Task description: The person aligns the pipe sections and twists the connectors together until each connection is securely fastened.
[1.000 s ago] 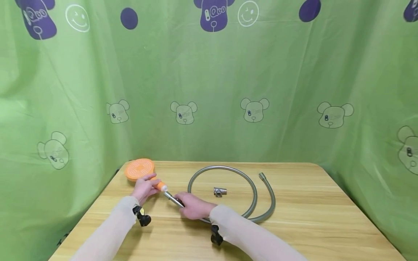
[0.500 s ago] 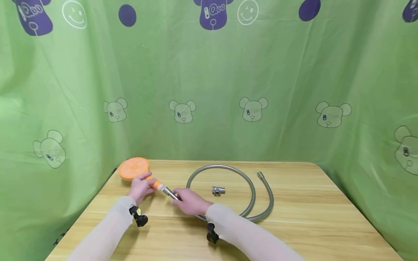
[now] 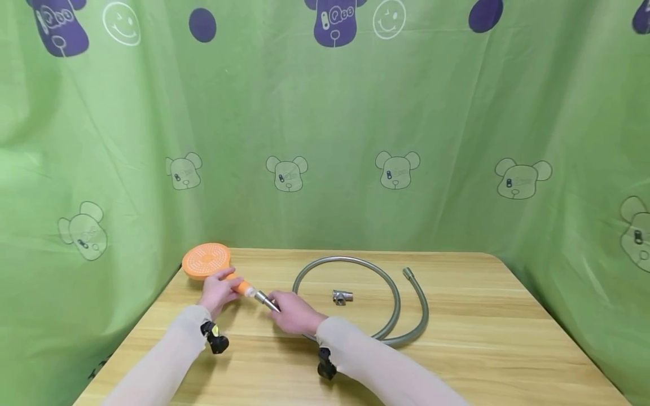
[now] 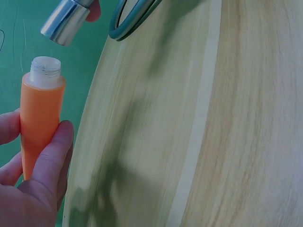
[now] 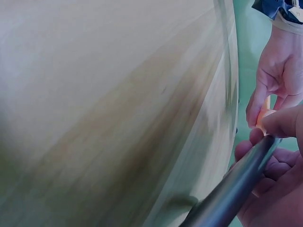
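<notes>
My left hand (image 3: 217, 292) grips the handle of an orange shower head (image 3: 205, 261) at the table's far left, spray face up. A pale threaded neck (image 4: 45, 71) tops the handle in the left wrist view. My right hand (image 3: 295, 312) holds a grey shower hose (image 3: 391, 282) just behind its metal end fitting (image 4: 65, 21). That fitting is tilted and sits a small gap away from the neck in the left wrist view; in the head view the two overlap. Thumb and fingers wrap the hose (image 5: 232, 189) in the right wrist view.
A small chrome tee-shaped valve (image 3: 342, 297) lies inside the hose's loop. The hose's other end (image 3: 408, 273) lies to the right on the wooden table (image 3: 487, 338). Green patterned curtains (image 3: 325, 214) hang behind and at both sides.
The shower head has moved slightly left and back with my left hand. My right hand has brought the hose fitting left, up to the neck.
</notes>
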Tool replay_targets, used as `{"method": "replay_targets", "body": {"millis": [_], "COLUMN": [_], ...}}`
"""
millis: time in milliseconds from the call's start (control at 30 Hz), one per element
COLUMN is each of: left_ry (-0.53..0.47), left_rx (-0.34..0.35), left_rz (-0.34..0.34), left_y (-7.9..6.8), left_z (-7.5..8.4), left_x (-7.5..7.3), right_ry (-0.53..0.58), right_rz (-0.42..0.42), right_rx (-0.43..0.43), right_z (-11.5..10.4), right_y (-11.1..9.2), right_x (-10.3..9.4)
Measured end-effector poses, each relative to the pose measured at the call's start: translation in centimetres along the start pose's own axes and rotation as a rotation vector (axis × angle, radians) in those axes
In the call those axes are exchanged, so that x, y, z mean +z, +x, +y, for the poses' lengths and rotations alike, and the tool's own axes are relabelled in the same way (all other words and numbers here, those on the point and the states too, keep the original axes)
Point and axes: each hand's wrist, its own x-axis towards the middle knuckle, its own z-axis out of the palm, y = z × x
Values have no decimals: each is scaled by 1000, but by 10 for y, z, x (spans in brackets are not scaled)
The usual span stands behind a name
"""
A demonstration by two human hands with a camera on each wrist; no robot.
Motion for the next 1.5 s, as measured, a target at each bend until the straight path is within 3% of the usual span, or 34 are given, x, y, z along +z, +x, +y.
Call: {"method": "replay_targets", "body": {"millis": [400, 1133, 1500], "left_ry": [61, 40, 34], "left_rx": [30, 70, 73], "left_rz": [24, 30, 57], "left_y": [-6, -12, -12], "left_z": [1, 1, -2], "left_x": [3, 13, 13], "right_ry": [-17, -26, -104], "right_rz": [84, 172, 178], "right_rx": [42, 42, 17], "right_z": [1, 8, 8], "right_y": [9, 16, 21], "right_x": [3, 7, 12]}}
